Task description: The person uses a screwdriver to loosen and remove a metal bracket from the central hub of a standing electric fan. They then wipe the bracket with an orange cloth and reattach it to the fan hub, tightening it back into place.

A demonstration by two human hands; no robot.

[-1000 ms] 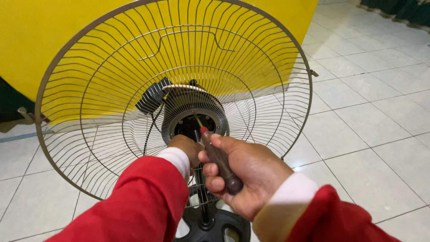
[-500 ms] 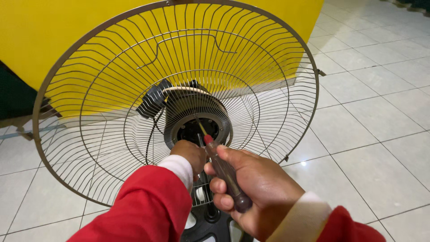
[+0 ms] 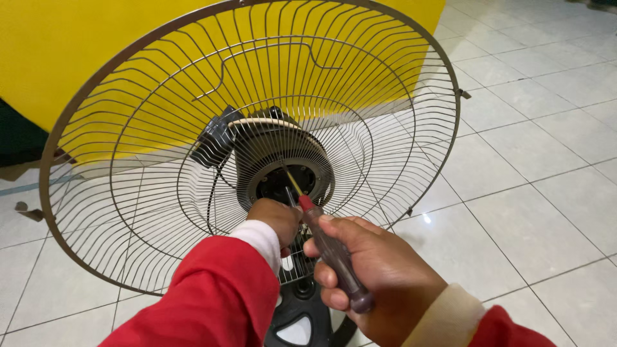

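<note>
A round wire fan guard (image 3: pixel 398 96) stands upright in front of me, with the dark fan motor housing (image 3: pixel 270 151) at its centre. My right hand (image 3: pixel 379 276) grips a screwdriver (image 3: pixel 334 250) with a dark handle and red collar; its thin shaft points into the motor's front opening. My left hand (image 3: pixel 276 218), in a red sleeve with a white cuff, is closed on the lower edge of the motor housing. The fan's black base (image 3: pixel 302 321) shows below my hands, partly hidden by my arms.
A yellow wall or panel (image 3: pixel 58 58) rises behind the fan. Light grey floor tiles (image 3: pixel 527 160) spread to the right and behind. Small metal clips stick out from the guard's rim at the left (image 3: pixel 29 212) and upper right (image 3: pixel 464 94).
My view has shifted closer and slightly lower on the fan. My right hand has drawn back a little toward me with the screwdriver still aimed at the motor. The left hand stays on the housing.
</note>
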